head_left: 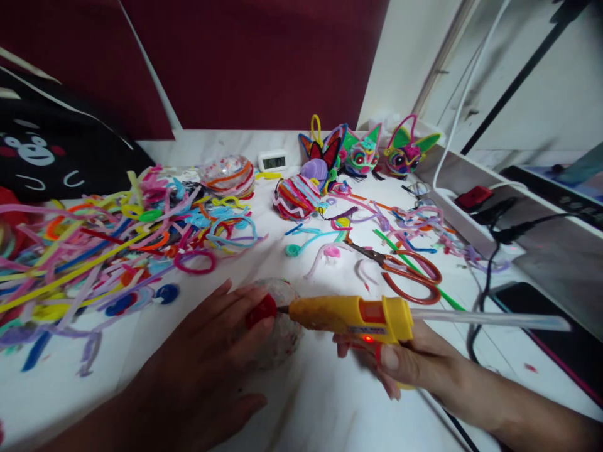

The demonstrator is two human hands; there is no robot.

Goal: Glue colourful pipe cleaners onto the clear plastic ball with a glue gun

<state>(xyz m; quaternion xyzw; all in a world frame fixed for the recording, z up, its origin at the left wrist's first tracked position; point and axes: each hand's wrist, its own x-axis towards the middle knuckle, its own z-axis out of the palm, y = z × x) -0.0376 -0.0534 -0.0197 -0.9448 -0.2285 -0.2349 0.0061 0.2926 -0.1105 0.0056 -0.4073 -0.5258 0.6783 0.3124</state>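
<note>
My right hand [400, 364] grips a yellow hot glue gun [330, 312]. A red light glows on the gun, and a long clear glue stick [490, 318] juts from its back. Its dark nozzle points left and meets, or nearly meets, a small red piece [261, 310], perhaps a pipe-cleaner coil. The fingers of my left hand [207, 358] are closed on that red piece. Directly behind and below it is a clear round ball [282, 339] on the white table, partly hidden by my left hand and the gun.
Loose pipe cleaners [108, 251] heap on the left. Orange-handled scissors [400, 267] lie right of centre. Behind stand a yarn-striped ball [299, 198], a striped clear bowl [230, 176], a small digital clock [272, 162] and several eared ornaments [362, 157]. A phone [541, 333] and cables are at right.
</note>
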